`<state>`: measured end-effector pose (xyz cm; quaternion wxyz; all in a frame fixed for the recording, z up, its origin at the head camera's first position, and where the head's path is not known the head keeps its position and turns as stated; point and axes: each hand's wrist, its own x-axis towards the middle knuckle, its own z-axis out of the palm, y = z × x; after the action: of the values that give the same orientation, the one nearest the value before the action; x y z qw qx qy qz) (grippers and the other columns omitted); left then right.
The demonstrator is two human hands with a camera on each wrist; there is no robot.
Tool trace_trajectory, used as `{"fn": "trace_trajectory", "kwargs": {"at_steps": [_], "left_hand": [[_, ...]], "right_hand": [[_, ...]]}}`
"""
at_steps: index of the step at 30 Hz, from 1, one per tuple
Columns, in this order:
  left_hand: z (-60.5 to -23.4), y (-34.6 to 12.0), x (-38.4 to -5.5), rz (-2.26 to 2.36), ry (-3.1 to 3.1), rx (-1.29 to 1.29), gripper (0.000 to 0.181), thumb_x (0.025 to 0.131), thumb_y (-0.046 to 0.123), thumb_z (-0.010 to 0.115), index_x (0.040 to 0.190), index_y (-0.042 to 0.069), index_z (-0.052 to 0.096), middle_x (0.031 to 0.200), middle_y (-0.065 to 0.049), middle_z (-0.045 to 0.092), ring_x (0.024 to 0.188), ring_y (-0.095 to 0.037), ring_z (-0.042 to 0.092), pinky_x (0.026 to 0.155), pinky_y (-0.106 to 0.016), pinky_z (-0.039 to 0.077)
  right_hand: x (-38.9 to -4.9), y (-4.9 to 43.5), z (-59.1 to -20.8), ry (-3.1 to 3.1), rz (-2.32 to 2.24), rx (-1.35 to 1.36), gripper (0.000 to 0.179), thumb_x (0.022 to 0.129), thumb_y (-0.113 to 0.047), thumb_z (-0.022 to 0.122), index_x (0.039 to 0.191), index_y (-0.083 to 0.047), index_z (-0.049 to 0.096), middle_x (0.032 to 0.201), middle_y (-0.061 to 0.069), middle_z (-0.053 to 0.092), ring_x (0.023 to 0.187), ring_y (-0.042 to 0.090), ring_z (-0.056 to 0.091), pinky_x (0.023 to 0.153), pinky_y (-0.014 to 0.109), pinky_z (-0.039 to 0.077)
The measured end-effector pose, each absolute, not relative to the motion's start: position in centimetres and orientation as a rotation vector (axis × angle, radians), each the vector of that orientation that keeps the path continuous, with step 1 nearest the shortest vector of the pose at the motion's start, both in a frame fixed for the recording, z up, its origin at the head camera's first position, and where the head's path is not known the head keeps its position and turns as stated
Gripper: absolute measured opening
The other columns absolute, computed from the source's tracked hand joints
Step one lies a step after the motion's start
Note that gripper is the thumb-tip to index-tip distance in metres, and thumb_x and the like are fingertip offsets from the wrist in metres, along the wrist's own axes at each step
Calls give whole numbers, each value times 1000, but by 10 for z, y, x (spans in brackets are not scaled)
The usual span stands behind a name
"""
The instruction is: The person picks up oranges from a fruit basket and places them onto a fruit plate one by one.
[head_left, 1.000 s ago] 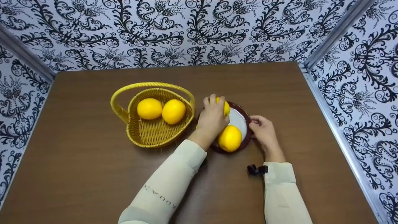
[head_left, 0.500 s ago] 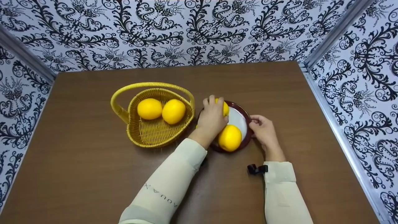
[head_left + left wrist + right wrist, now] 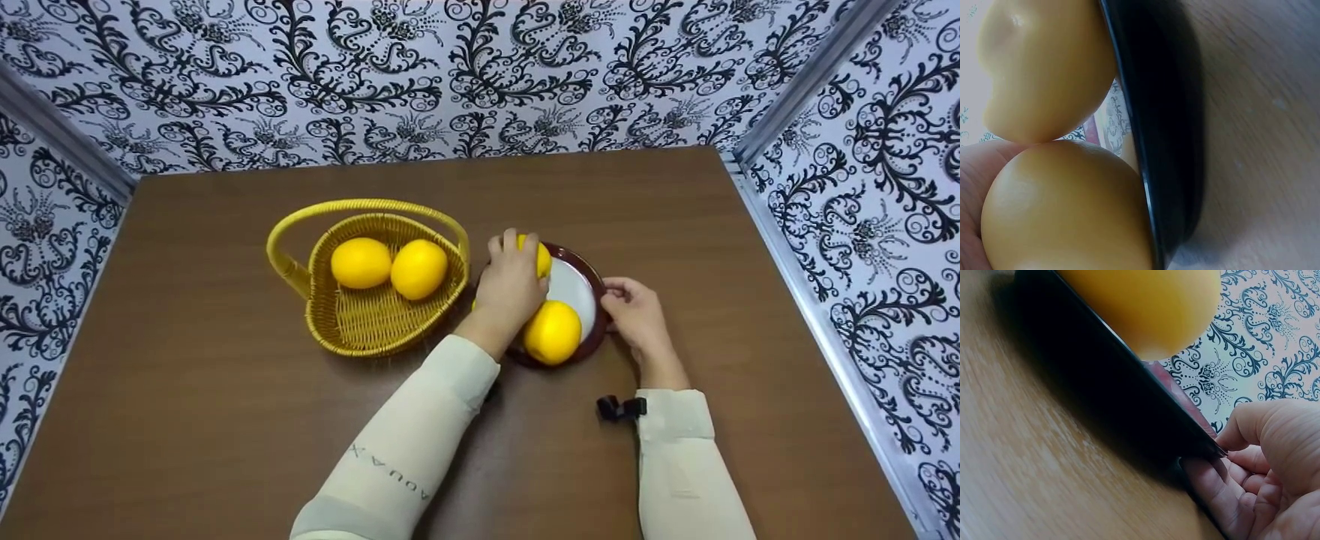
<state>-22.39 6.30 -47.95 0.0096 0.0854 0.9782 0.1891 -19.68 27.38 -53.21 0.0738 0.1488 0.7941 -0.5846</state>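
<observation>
A plate (image 3: 574,281) with a dark red rim and white middle stands right of the basket, carrying smooth, lemon-like yellow fruits. At its far side my left hand (image 3: 506,289) curls over one yellow fruit (image 3: 544,261), partly covering it. Another yellow fruit (image 3: 553,333) lies at the near side. A sliver of yellow shows left of my left wrist, mostly hidden. My right hand (image 3: 636,319) pinches the plate's right rim; in the right wrist view the thumb lies above the edge and fingers below. Two fruits touch beside the plate's edge (image 3: 1154,185) in the left wrist view.
A yellow wicker basket (image 3: 367,346) with a tall arched handle stands on the left, holding two yellow fruits (image 3: 361,262). The brown wooden table (image 3: 225,420) is bordered by patterned walls at the back and sides. A black wrist camera (image 3: 621,409) sits by the right cuff.
The near fruit on the plate has shifted very slightly left, as has my left hand with its fruit. My right hand has stayed at the rim.
</observation>
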Motion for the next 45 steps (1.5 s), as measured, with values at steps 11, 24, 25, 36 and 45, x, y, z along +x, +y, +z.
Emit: {"fn": "trace_trajectory", "kwargs": {"at_steps": [11,24,25,36,45], "left_hand": [[-480,63,-222,611,3070,254,64,95,35,72,152,17,48,153,-14,41,144,-34,39,84,-38,64],[-480,62,-215,533,3111,316,61,98,37,68,151,15,49,152,-15,43,142,-34,42,92,-41,61],[-479,62,-214,518,3116,326,60,98,37,68,151,15,49,152,-15,43,141,-34,43,93,-41,61],[-473,55,-204,467,3155,372,55,99,37,67,145,13,52,150,-15,45,138,-33,46,92,-43,61],[-464,43,-189,505,3204,383,55,98,32,69,146,13,52,150,-15,48,139,-34,48,98,-47,58]], "right_hand": [[-196,273,-531,2371,-1796,419,37,98,-10,59,133,0,64,104,7,60,79,13,59,62,25,58],[-197,273,-535,2392,-1792,431,34,98,-9,58,131,0,66,100,5,61,78,13,59,62,26,58],[-197,274,-535,2393,-1790,431,34,98,-9,58,131,0,66,101,5,61,78,13,59,62,26,58],[-196,274,-533,2389,-1771,434,35,100,-11,58,133,-1,65,105,6,60,83,15,58,65,25,58],[-196,274,-532,2386,-1761,431,36,101,-10,57,134,0,64,105,5,59,84,14,58,64,25,58]]}}
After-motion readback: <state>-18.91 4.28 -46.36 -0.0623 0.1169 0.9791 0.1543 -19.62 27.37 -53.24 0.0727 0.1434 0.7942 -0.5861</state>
